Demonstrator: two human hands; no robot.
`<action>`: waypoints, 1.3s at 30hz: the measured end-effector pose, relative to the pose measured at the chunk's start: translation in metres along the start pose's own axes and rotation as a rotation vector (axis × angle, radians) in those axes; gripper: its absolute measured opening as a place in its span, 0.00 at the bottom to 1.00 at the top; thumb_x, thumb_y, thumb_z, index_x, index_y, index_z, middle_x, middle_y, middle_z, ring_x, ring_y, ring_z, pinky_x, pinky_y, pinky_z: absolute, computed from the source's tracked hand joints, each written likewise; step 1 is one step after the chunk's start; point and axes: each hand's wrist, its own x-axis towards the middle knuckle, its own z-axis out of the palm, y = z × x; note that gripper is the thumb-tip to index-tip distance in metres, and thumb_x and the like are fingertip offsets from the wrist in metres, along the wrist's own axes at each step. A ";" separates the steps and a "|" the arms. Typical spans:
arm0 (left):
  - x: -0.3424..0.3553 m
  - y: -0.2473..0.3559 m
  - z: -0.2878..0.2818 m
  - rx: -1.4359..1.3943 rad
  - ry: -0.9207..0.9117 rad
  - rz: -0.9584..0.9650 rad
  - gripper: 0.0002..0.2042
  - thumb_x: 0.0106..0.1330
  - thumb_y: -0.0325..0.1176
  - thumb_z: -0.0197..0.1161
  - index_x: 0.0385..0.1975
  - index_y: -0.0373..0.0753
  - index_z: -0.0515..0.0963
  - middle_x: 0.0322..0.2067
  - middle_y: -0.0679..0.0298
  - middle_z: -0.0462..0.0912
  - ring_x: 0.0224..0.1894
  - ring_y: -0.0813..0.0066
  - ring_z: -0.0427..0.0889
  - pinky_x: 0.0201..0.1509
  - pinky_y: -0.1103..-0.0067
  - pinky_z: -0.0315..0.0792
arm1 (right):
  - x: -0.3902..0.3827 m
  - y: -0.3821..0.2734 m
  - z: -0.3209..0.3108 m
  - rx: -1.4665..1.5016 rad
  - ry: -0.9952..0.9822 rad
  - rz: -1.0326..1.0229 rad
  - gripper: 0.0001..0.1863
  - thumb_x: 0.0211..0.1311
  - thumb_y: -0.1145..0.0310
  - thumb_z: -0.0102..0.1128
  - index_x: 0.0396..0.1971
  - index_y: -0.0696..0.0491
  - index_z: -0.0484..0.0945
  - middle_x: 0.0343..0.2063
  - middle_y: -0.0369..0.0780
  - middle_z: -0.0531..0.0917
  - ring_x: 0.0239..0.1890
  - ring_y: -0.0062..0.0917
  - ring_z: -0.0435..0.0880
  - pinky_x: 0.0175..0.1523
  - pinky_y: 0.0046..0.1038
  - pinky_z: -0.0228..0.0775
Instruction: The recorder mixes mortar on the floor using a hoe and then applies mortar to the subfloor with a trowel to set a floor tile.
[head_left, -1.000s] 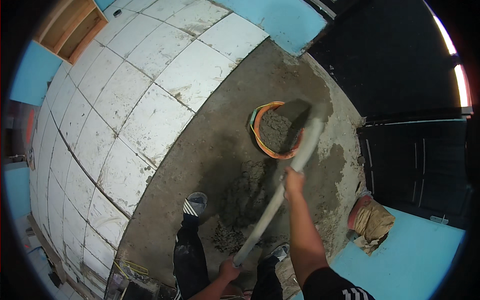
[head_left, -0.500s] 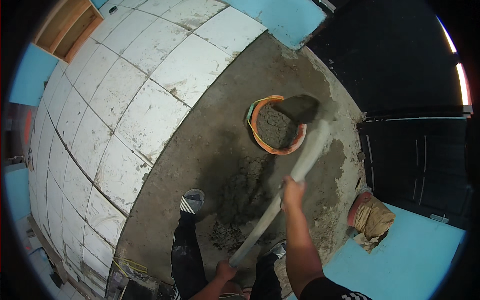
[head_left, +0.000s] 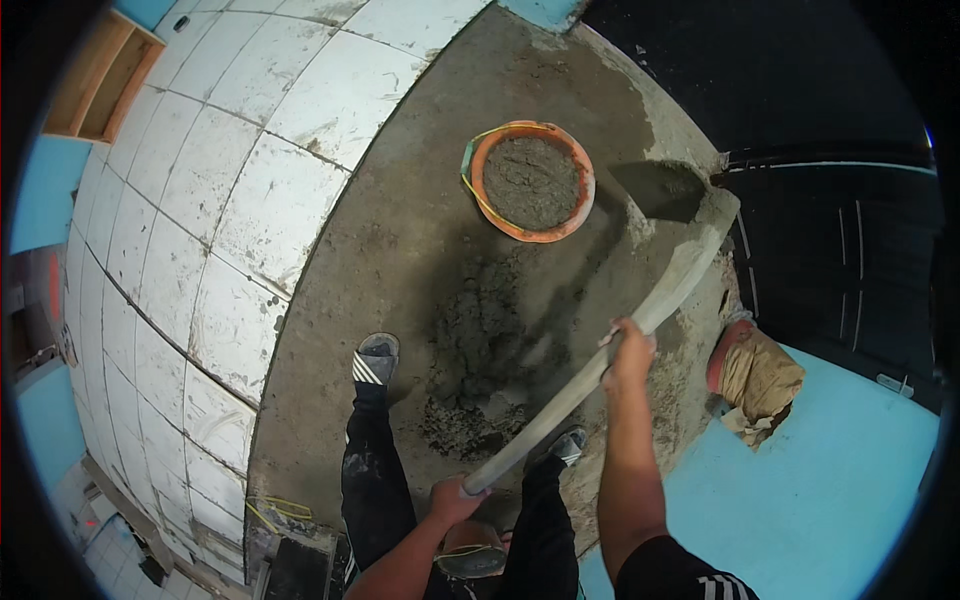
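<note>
Currently: shovel [head_left: 640, 315], long axis running lower-left to upper-right, right hand [head_left: 630, 352] clenched mid-shaft (the nearer to the blade), left hand [head_left: 452, 497] clenched at its end; blade just right of mortar-filled orange bucket [head_left: 530, 180].

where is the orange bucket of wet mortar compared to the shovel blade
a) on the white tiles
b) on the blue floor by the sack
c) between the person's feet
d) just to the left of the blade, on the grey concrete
d: the orange bucket sits on the grey concrete, and the shovel blade is just to its right, apart from the rim.
</note>
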 end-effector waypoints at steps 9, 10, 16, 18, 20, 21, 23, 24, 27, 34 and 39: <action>-0.054 0.054 -0.017 0.010 0.070 0.063 0.20 0.54 0.47 0.69 0.31 0.33 0.77 0.25 0.45 0.80 0.33 0.44 0.82 0.35 0.61 0.74 | 0.078 0.086 0.003 -0.204 -0.053 0.356 0.13 0.47 0.70 0.62 0.31 0.62 0.74 0.20 0.40 0.74 0.20 0.31 0.75 0.27 0.34 0.69; -0.061 0.050 -0.016 0.063 0.031 -0.029 0.20 0.55 0.46 0.69 0.31 0.33 0.77 0.25 0.45 0.80 0.33 0.44 0.81 0.35 0.61 0.74 | 0.074 0.097 0.005 -0.233 -0.135 0.390 0.09 0.49 0.69 0.61 0.28 0.58 0.73 0.19 0.40 0.74 0.19 0.29 0.74 0.28 0.34 0.69; -0.111 0.056 0.004 0.000 -0.036 -0.088 0.19 0.55 0.43 0.69 0.33 0.32 0.75 0.29 0.43 0.80 0.36 0.44 0.81 0.39 0.61 0.75 | 0.051 0.102 -0.004 -0.277 -0.195 0.439 0.05 0.52 0.73 0.58 0.24 0.58 0.72 0.17 0.40 0.74 0.17 0.28 0.73 0.27 0.34 0.66; -0.143 0.076 0.022 -0.011 -0.141 -0.242 0.21 0.56 0.44 0.69 0.39 0.32 0.74 0.34 0.44 0.81 0.41 0.47 0.82 0.43 0.62 0.74 | 0.036 0.096 -0.016 -0.469 -0.272 0.507 0.05 0.53 0.73 0.57 0.25 0.59 0.73 0.17 0.40 0.73 0.18 0.28 0.73 0.27 0.34 0.66; -0.175 0.090 0.030 -0.224 -0.279 -0.338 0.25 0.58 0.46 0.68 0.46 0.32 0.73 0.37 0.46 0.81 0.45 0.52 0.82 0.48 0.64 0.73 | 0.012 0.105 -0.021 -0.508 -0.322 0.515 0.06 0.53 0.72 0.57 0.26 0.59 0.73 0.17 0.41 0.74 0.18 0.29 0.74 0.27 0.35 0.66; -0.188 0.092 0.029 -0.231 -0.242 -0.309 0.25 0.58 0.46 0.68 0.46 0.32 0.73 0.37 0.46 0.81 0.45 0.52 0.82 0.48 0.64 0.73 | 0.000 0.111 -0.027 -0.618 -0.326 0.531 0.07 0.53 0.72 0.57 0.27 0.60 0.73 0.18 0.42 0.74 0.19 0.30 0.74 0.27 0.35 0.66; -0.218 0.099 0.021 -0.129 -0.362 -0.454 0.27 0.59 0.47 0.67 0.50 0.31 0.72 0.37 0.50 0.82 0.46 0.55 0.82 0.51 0.66 0.73 | -0.022 0.129 -0.040 -0.599 -0.309 0.533 0.08 0.53 0.72 0.57 0.30 0.61 0.73 0.19 0.43 0.75 0.19 0.31 0.75 0.28 0.37 0.67; -0.230 0.100 0.011 -0.136 -0.329 -0.464 0.27 0.59 0.47 0.67 0.50 0.31 0.72 0.37 0.50 0.82 0.46 0.55 0.82 0.51 0.66 0.73 | -0.035 0.141 -0.049 -0.616 -0.267 0.551 0.10 0.53 0.72 0.56 0.32 0.62 0.73 0.21 0.44 0.75 0.20 0.32 0.75 0.28 0.38 0.67; -0.253 0.114 -0.020 -0.147 -0.360 -0.450 0.29 0.59 0.48 0.67 0.51 0.31 0.71 0.39 0.51 0.82 0.45 0.55 0.82 0.51 0.66 0.73 | -0.066 0.179 -0.069 -0.600 -0.314 0.714 0.13 0.52 0.73 0.54 0.38 0.63 0.72 0.24 0.45 0.76 0.22 0.34 0.76 0.29 0.40 0.68; -0.243 0.211 -0.079 -0.581 -0.519 -0.672 0.32 0.61 0.49 0.66 0.56 0.29 0.68 0.43 0.48 0.80 0.47 0.55 0.80 0.50 0.67 0.73 | -0.083 0.237 -0.111 -0.353 -0.391 1.124 0.05 0.57 0.71 0.54 0.31 0.55 0.73 0.22 0.41 0.77 0.20 0.31 0.74 0.29 0.34 0.70; -0.250 0.295 -0.097 -0.713 -0.703 -0.070 0.31 0.74 0.46 0.49 0.69 0.33 0.51 0.46 0.55 0.80 0.47 0.62 0.80 0.52 0.69 0.71 | -0.057 0.191 -0.143 -0.286 -0.640 1.086 0.04 0.53 0.71 0.56 0.26 0.53 0.72 0.19 0.39 0.76 0.19 0.29 0.75 0.28 0.31 0.72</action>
